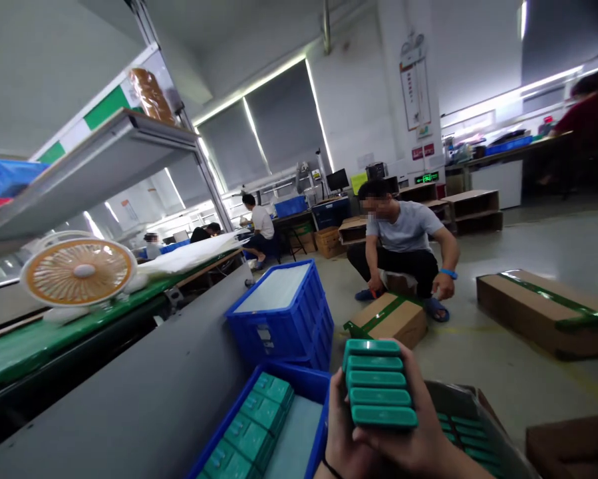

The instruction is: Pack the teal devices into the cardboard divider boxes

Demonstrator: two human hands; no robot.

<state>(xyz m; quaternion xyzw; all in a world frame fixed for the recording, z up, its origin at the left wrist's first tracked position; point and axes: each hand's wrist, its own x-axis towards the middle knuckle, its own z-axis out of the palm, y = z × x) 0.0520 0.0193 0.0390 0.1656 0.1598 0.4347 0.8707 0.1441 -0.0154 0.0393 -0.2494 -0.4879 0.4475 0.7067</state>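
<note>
A stack of several teal plastic cases (381,380) is clasped between my two hands in front of me. My left hand (339,420) presses against the left side, a dark band at its wrist. Along the right side and underneath, my right hand (418,406) has its fingers wrapped round the stack. Below to the left is an open blue crate (323,380) with rows of similar teal cases (251,426) beside a pale sheet. To the right, partly hidden by my right forearm, an open carton (488,426) contains more teal pieces (465,432).
Blue stacked crates (283,332) stand ahead, against a conveyor line (129,386) carrying a fan (82,271). A co-worker (403,233) squats behind a green-taped carton (391,318). Another taped carton (543,309) lies at right, with a brown box (573,446) nearer.
</note>
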